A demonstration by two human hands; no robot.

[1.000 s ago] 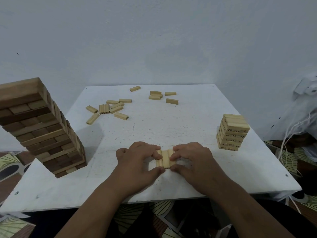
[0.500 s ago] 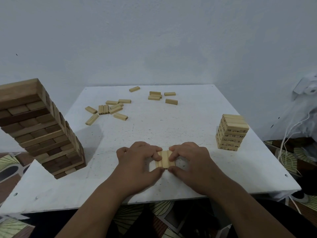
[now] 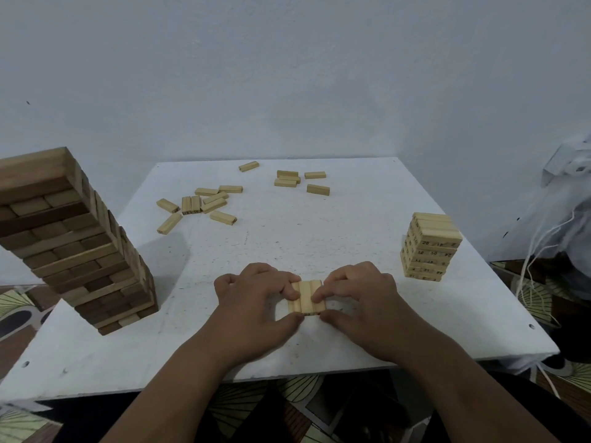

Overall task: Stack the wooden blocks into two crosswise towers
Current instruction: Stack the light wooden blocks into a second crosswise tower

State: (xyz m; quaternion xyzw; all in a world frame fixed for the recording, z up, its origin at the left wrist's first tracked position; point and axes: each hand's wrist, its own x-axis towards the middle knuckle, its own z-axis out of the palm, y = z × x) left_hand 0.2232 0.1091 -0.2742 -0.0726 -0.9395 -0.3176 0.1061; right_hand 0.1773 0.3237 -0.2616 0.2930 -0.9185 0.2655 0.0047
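Three pale wooden blocks lie side by side as one row point(image 3: 306, 297) on the white table point(image 3: 319, 238), near its front edge. My left hand point(image 3: 256, 298) pinches the row from the left, thumb at its near end and fingers over its far end. My right hand point(image 3: 358, 300) pinches it from the right the same way. A small pale crosswise tower point(image 3: 428, 247) with printed numbers stands at the right. Several loose pale blocks point(image 3: 198, 206) lie at the back left and more loose blocks point(image 3: 299, 180) at the back centre.
A tall tower of larger, darker blocks point(image 3: 76, 244) stands at the table's left edge and leans in the wide-angle view. A pale wall rises behind the table. White cords and a bag point(image 3: 563, 219) hang at the right. Patterned floor shows below.
Both hands stay on the three-block row in the same spot; the fingers have shifted only slightly. Nothing else on the table has moved.
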